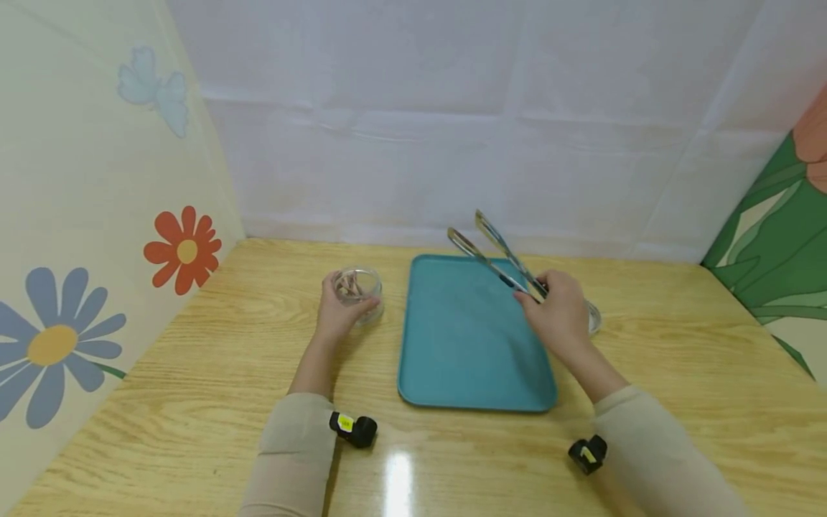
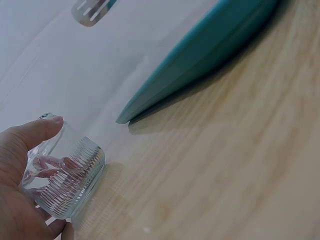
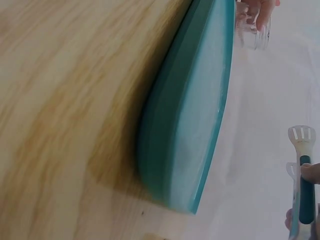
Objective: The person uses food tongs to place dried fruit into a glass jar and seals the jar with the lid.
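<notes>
My left hand point(image 1: 337, 316) grips a small clear glass jar point(image 1: 374, 289) on the left part of the table, thumb on the near side. Pinkish-brown pieces lie inside the jar, seen through its ribbed wall point(image 2: 75, 180) in the left wrist view. Over the right side of a teal tray point(image 1: 474, 345), my right hand point(image 1: 561, 316) holds metal tongs point(image 1: 494, 234). Their two arms are spread apart, the slotted tips pointing up and away past the tray's back edge. A teal grip point(image 3: 306, 192) on the tongs shows under the thumb in the right wrist view.
A shiny rounded edge point(image 1: 594, 317) shows just behind my right hand. The wooden table point(image 1: 213, 402) meets a white cloth backdrop point(image 1: 413, 143) at the back. Printed flower panels stand at left and right. Each sleeve carries a small black camera.
</notes>
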A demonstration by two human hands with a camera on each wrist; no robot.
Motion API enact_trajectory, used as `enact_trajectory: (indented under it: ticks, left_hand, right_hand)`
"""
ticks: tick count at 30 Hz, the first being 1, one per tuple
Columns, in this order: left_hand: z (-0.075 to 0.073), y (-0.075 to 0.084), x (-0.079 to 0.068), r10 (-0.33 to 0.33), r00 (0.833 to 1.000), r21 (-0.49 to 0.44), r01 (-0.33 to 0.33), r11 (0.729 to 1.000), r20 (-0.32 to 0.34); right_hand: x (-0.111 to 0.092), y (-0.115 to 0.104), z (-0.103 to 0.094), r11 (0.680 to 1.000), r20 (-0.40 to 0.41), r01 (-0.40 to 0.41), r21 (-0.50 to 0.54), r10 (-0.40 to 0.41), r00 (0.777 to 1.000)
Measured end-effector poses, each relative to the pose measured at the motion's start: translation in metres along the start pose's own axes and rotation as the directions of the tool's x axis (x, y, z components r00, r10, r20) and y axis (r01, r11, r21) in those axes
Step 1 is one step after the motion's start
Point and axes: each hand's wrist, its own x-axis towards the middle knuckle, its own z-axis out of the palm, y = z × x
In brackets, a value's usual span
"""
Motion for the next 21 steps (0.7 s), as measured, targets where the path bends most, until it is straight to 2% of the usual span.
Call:
enact_trajectory:
  ticks: [7,16,21]
  left_hand:
    - [0.001,-0.001,0.0,0.0,1.0,-0.005,0.0,1.0,-0.005]
    - [0.001,-0.002,0.001,0.002,1.0,0.005,-0.002,1.0,-0.007]
    - [0.001,-0.002,0.001,-0.003,1.0,0.011,0.003,1.0,-0.019]
  right_hand:
    - [0.0,0.018,-0.009,0.997,-0.022,-0.048,-0.053,0.047,0.999]
    - [-0.004,0.039,-0.025,0.99,0.001,-0.123,-0.07,0.123,0.992]
    - [-0.006,0.052,-0.032,0.987,-0.002,-0.131,-0.092,0.131,0.991]
